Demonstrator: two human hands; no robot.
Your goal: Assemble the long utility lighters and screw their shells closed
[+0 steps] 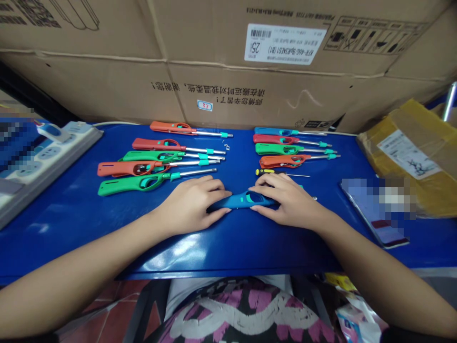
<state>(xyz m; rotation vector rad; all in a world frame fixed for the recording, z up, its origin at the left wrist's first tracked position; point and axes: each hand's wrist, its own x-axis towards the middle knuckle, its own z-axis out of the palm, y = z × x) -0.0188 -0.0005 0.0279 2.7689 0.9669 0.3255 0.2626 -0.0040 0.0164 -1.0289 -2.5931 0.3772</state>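
A blue gas lighter (235, 200) lies level just over the blue table, gripped at both ends. My left hand (196, 202) closes on its handle end. My right hand (285, 200) pinches it near the trigger opening, and hides much of the metal tube. Beyond my right hand lies a yellow-and-black screwdriver (264, 172). Closest to my left hand is a green lighter (121, 186), with an orange-red lighter (121, 168) and several more behind it. To the right, an orange lighter (282, 161) lies in front of a green, a red and a blue one.
A large cardboard box (214, 71) walls off the back. At left is a white power strip (53, 155). A phone (371, 214) and a yellow-taped parcel (410, 157) lie at right. Several tiny screws (227, 146) sit between the lighter rows. The table edge (228, 274) runs before me.
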